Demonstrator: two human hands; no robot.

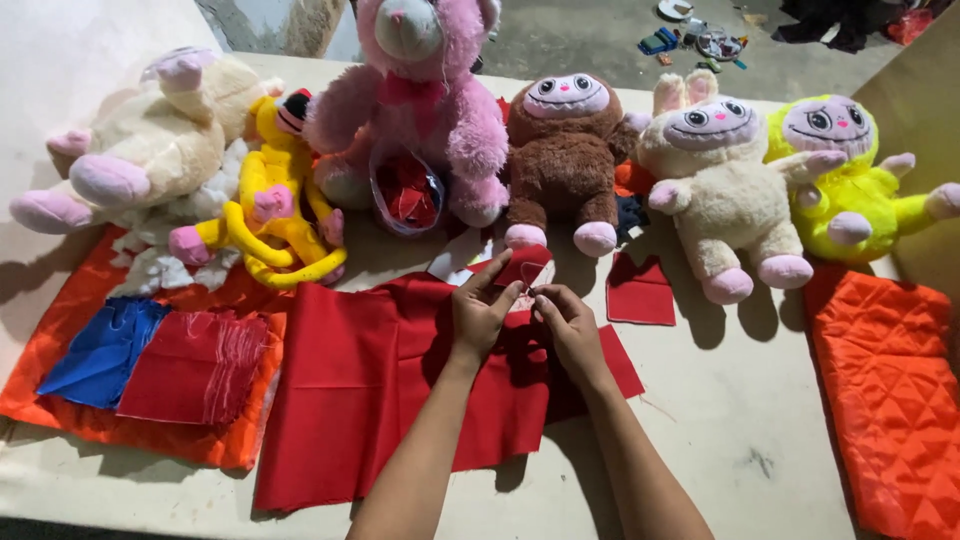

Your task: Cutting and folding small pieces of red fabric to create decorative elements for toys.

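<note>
Both my hands meet over the middle of the table. My left hand (480,312) pinches a small red felt piece (524,263) by its lower edge. My right hand (568,326) has its fingertips closed at the same piece, just below it, and seems to hold something tiny that I cannot make out. Under my wrists lies a large red cloth (370,390). Directly behind the hands sit a brown plush toy (565,160) and a pink teddy bear (420,110).
A cream plush (715,180) and a yellow-green plush (850,180) sit at the right, a yellow monkey toy (275,200) and a cream-pink plush (150,140) at the left. Orange quilted fabric (885,390) lies right; blue cloth (100,350) and red cloth (195,365) stacked left. A red felt square (640,292) lies nearby.
</note>
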